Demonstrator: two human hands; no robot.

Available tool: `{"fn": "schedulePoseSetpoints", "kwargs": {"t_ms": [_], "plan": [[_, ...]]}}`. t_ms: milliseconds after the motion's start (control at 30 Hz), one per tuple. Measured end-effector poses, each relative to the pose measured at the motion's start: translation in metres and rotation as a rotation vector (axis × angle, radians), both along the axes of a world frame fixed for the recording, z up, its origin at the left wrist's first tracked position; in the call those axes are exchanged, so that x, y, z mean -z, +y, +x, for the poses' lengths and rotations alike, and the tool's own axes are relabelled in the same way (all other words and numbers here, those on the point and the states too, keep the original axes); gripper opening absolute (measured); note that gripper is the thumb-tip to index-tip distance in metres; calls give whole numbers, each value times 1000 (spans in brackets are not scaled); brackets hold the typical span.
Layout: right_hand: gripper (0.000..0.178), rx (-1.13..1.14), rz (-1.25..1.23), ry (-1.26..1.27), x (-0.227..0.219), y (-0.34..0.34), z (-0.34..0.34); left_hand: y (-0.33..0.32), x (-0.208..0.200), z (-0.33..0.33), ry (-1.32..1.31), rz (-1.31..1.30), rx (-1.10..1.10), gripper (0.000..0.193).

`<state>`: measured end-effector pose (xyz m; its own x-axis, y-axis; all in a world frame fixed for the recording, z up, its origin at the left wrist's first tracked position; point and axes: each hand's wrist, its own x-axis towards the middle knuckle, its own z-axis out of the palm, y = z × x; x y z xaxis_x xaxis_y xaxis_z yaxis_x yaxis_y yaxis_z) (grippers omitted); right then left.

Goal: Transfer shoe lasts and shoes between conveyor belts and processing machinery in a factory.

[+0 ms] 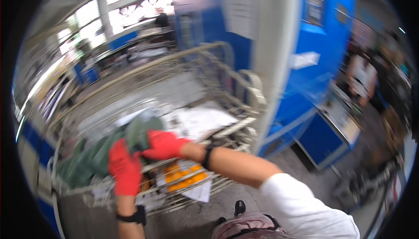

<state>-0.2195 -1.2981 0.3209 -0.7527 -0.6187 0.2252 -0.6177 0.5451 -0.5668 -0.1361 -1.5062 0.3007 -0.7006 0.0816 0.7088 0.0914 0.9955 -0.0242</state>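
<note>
Both my hands wear red gloves and meet at the near side of a wire-frame cart. My left hand [124, 167] is closed on the lower left of a grey-green curved piece [142, 127]. From the right, my right hand [166, 144] grips the same piece, its fingers partly hidden behind it. Blur hides the exact kind of this piece. Beside it, to the left, a row of similar green pieces [94, 156] lies in the cart, overlapping one another. White sheets [203, 119] lie in the cart beyond my right hand.
The cream wire cart [174, 57] has raised rails around it. Orange items [185, 178] show low at its near side. A tall blue cabinet [297, 86] stands right of it. Farther right, another person [362, 77] is beside a blue-sided workbench [325, 138]. Windows line the back.
</note>
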Motion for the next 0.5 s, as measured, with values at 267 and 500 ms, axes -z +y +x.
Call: {"fn": "schedulePoseSetpoints", "kwargs": {"t_ms": [267, 500], "plan": [[73, -59, -333, 432, 45, 119, 123, 105, -11, 52, 412, -47, 180, 63], [62, 774, -211, -240, 237, 449, 319, 399, 127, 122, -773, 285, 853, 41]]}}
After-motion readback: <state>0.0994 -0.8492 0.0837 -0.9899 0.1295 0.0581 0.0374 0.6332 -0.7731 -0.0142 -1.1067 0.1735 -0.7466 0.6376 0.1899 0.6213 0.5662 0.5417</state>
